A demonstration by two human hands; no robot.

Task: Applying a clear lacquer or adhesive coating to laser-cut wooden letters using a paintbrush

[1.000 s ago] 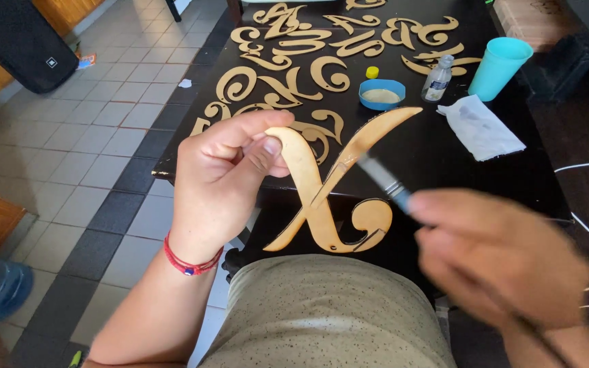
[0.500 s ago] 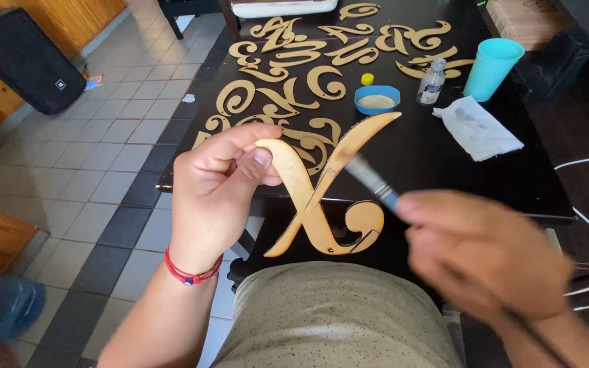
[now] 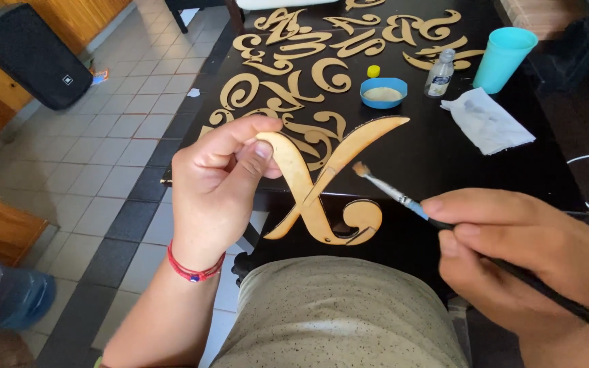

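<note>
My left hand [image 3: 216,187] pinches the wooden letter [image 3: 322,184] by its upper arm, above my lap. My right hand [image 3: 512,255] clamps the brush [image 3: 393,193], bristles just off the wood. A loose pinch could let it twist. Beyond, on the bench [image 3: 438,150]: blue dish [image 3: 384,92] of pale paint, teal cup [image 3: 504,59], contents hidden.

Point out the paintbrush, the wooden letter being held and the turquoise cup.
paintbrush [image 3: 403,199]: head view, blue ferrule.
wooden letter [image 3: 316,189]: head view, crossing of its strokes.
turquoise cup [image 3: 502,63]: head view, side wall.

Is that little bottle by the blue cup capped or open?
Open: the small clear bottle stands upright with a bare neck, and a yellow cap lies apart on the black table.
</note>
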